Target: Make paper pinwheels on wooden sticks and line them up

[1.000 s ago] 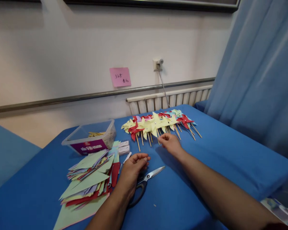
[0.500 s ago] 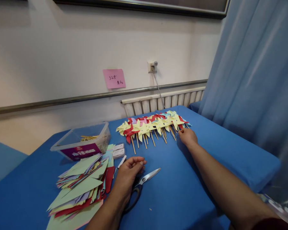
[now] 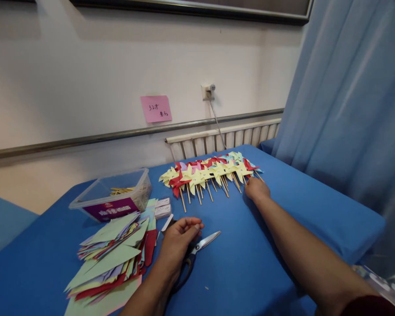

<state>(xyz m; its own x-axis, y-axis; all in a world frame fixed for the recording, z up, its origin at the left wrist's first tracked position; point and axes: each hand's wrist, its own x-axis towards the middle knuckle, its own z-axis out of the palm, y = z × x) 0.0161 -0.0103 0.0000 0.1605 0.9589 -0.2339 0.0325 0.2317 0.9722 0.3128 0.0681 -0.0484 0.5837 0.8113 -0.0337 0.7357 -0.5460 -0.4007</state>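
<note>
A row of paper pinwheels (image 3: pixel 210 169) in yellow, red and pale blue lies on wooden sticks across the far part of the blue table (image 3: pixel 283 210). My right hand (image 3: pixel 257 189) rests knuckles up at the row's right end, touching the stick tips of the last pinwheels. Its fingers curl under, so any grip is hidden. My left hand (image 3: pixel 179 240) lies nearer me on top of the black handles of the scissors (image 3: pixel 202 243). Those fingers are loosely curled and apart, with nothing between them.
A stack of coloured paper triangles (image 3: pixel 112 254) lies at the left. Behind it stands a clear plastic box (image 3: pixel 113 193) with sticks inside, and small white boxes (image 3: pixel 163 207) sit beside it. A wall, a radiator (image 3: pixel 224 138) and a blue curtain (image 3: pixel 345 96) border the table.
My right hand moved from the middle of the pinwheel row to its right end, then drew back slightly. My left hand stayed over the scissors and loosened its fingers. The view shifted a little.
</note>
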